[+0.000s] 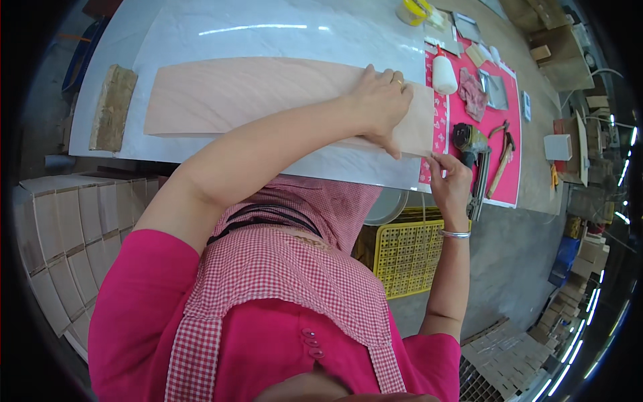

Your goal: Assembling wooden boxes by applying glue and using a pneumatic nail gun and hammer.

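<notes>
A long, pale wooden board (248,94) lies across the white tabletop, its right end reaching over the edge of a pink sheet. My left hand (382,104) spans the board close to that end, with fingers over the far edge and thumb down at the near edge. At the board's near right corner, my right hand (450,179) has its thumb and forefinger pinched together. Whatever is between those fingertips is too small to make out. Just right of this hand, a nail gun (472,141) rests on the pink sheet.
A rough wood block (114,107) sits at the table's left. On the pink sheet (504,187) are a white glue bottle (443,74), a pink rag (473,94), a metal tray (494,90) and a hammer (501,164). A yellow crate (408,258) stands below; stacked boxes (74,228) are left.
</notes>
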### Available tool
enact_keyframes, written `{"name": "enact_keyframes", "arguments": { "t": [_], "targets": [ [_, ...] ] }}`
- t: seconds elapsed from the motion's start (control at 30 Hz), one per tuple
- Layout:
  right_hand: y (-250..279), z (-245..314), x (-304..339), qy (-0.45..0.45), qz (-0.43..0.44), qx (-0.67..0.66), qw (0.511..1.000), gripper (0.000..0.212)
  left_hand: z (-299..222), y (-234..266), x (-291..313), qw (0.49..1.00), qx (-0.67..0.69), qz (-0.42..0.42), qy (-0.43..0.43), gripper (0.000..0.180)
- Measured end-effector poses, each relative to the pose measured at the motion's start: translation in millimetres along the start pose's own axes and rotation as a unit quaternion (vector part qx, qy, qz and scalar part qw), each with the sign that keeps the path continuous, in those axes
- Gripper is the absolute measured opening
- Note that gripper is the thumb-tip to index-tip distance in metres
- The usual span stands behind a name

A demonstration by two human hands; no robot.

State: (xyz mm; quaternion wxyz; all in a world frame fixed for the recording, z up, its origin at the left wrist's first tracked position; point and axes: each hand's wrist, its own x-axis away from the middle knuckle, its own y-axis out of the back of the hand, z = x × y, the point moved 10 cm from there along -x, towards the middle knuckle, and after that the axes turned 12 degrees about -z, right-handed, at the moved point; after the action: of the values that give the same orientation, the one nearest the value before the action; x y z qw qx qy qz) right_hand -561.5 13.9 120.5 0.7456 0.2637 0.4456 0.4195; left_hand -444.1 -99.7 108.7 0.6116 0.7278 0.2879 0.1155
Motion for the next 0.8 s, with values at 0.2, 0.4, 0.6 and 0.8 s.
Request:
{"name": "enact_keyframes", "arguments": {
  "t": [0.2,0.4,0.6,0.8],
  "targets": [
    [-3,-14,3,-0.031,0.035,-0.014,0.999,0.017,2,-5,2,1.0,0.011,-0.006,0.007,0.11],
    [47,-62,5,0.025,-0.095,0.268,0.958,0.047,-2,-2,-1,1.0,-0.007,-0.002,0.001,0.107],
    [12,-142,16,-0.134,0.017,0.216,0.967,0.056,-1,-4,-1,0.999,-0.028,0.016,0.007,0.106],
    [57,-127,-10,-0.231,0.059,0.185,0.953,0.034,-1,-2,0,1.0,-0.02,0.014,0.006,0.105]
  ]
}}
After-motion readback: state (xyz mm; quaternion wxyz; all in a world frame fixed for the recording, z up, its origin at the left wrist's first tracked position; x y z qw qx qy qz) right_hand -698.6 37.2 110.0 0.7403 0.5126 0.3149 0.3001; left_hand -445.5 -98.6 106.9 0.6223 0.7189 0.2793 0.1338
